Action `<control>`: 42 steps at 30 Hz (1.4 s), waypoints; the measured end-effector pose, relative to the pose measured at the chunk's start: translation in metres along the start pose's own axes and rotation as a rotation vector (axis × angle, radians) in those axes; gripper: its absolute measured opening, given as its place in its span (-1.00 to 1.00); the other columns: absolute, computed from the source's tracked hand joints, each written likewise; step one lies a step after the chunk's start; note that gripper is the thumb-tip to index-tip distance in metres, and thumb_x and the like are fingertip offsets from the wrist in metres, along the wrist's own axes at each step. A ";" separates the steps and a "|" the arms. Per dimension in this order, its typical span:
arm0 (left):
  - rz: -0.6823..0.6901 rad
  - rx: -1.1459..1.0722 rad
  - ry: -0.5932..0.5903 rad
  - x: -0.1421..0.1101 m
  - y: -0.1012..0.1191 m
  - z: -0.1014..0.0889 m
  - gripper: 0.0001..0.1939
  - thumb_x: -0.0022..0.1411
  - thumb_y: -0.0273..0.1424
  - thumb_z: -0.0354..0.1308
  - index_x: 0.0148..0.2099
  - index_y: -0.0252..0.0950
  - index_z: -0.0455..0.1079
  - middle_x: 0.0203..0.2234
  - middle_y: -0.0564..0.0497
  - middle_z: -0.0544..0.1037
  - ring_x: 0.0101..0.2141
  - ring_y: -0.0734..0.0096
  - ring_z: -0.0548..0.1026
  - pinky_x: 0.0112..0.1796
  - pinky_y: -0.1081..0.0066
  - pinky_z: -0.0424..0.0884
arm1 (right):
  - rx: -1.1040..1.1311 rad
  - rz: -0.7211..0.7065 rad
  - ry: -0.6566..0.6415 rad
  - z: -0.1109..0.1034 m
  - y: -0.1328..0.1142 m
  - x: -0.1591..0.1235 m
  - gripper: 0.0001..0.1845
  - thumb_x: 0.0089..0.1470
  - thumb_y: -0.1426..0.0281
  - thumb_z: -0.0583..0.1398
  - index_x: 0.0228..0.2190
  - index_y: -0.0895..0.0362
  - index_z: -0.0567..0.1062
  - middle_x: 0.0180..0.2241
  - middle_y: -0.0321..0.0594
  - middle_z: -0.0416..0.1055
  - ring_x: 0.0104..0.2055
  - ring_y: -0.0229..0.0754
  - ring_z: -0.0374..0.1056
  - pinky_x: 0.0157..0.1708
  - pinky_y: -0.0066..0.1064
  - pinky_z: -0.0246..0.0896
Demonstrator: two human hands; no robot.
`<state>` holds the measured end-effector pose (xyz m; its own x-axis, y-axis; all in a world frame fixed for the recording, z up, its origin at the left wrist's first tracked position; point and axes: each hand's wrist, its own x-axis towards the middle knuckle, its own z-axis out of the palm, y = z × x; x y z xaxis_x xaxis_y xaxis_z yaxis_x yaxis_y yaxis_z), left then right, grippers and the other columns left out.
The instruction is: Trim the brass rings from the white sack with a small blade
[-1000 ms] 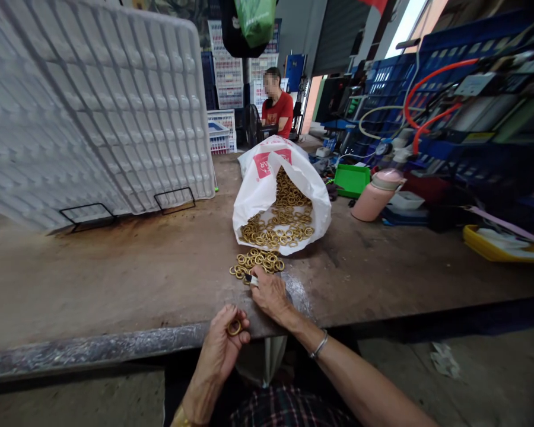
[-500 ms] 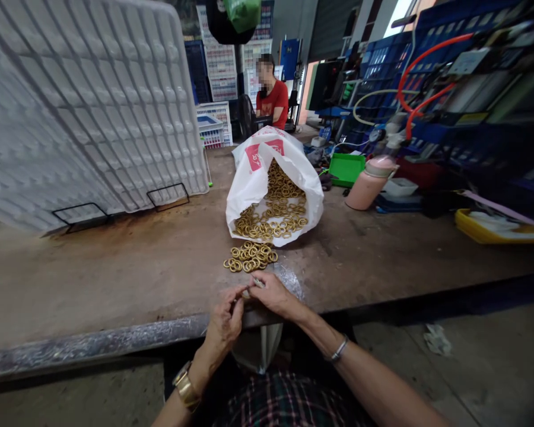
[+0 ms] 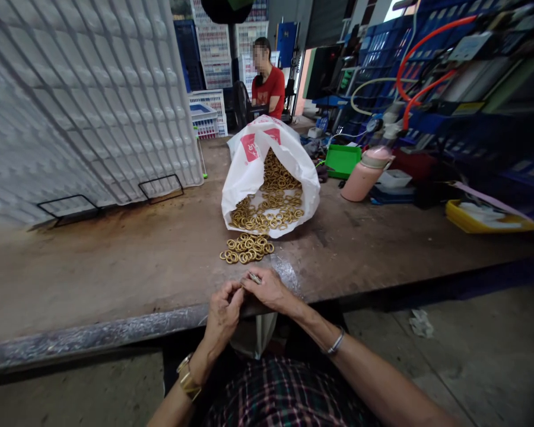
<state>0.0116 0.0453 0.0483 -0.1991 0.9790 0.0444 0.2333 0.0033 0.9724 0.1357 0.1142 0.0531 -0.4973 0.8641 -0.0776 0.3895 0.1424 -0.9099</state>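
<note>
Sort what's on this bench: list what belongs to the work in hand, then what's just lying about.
In the work: left hand, right hand, small tool, loose rings, bag of rings.

Lying about: pink flask, green tray, yellow tray, white rack.

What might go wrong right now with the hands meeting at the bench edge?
1. The left hand and right hand meet right at the edge of the bench; a small part slipping loose would likely fall to the floor.
2. The open bag lies tipped, so more rings may slide out.
</note>
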 end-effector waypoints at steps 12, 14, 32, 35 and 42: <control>-0.322 -0.198 -0.144 -0.001 0.005 -0.006 -0.69 0.11 -0.15 0.03 -0.45 -0.31 0.25 -0.69 0.17 0.23 -0.70 0.64 0.05 -0.65 0.55 -0.04 | -0.045 0.038 -0.018 0.006 0.000 0.005 -0.73 -0.03 0.33 0.04 -0.69 0.14 0.26 -0.68 -0.41 0.18 -0.59 -0.36 0.07 -0.57 -0.52 -0.08; -0.336 -0.229 -0.159 -0.001 0.007 -0.007 -0.68 0.09 -0.12 0.04 -0.45 -0.31 0.24 -0.70 0.18 0.22 -0.71 0.64 0.04 -0.66 0.55 -0.05 | -0.035 0.037 -0.017 0.007 0.000 0.005 -0.71 -0.01 0.31 0.04 -0.68 0.14 0.25 -0.68 -0.40 0.19 -0.58 -0.36 0.08 -0.57 -0.53 -0.06; -0.326 -0.372 -0.067 -0.006 0.003 -0.009 -0.66 0.10 -0.09 0.05 -0.39 -0.30 0.21 -0.68 0.18 0.28 -0.72 0.68 0.06 -0.70 0.61 -0.02 | -0.493 -0.106 -0.063 0.015 0.000 -0.010 -0.82 -0.07 0.53 0.02 -0.44 0.13 0.40 -0.53 -0.26 0.40 -0.49 -0.28 0.23 -0.49 -0.49 -0.07; -0.325 -0.368 -0.060 -0.007 0.004 -0.010 -0.66 0.10 -0.09 0.05 -0.37 -0.30 0.20 -0.62 0.15 0.34 -0.71 0.69 0.09 -0.70 0.61 -0.02 | -0.598 -0.105 -0.100 0.015 -0.005 -0.012 -0.74 -0.11 0.55 0.02 -0.35 0.14 0.42 -0.48 -0.21 0.44 -0.48 -0.25 0.27 -0.48 -0.46 -0.09; -0.324 -0.338 -0.031 -0.008 0.006 -0.008 -0.63 0.06 -0.06 0.07 -0.43 -0.29 0.19 -0.69 0.17 0.28 -0.71 0.66 0.10 -0.68 0.59 0.00 | -0.685 -0.038 -0.136 0.017 -0.011 -0.011 -0.65 -0.08 0.53 0.01 -0.22 0.14 0.41 -0.39 -0.18 0.48 -0.40 -0.21 0.34 -0.45 -0.46 -0.04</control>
<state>0.0068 0.0356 0.0558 -0.1806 0.9440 -0.2760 -0.1607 0.2485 0.9552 0.1241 0.0946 0.0577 -0.5955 0.7907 -0.1422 0.7489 0.4823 -0.4544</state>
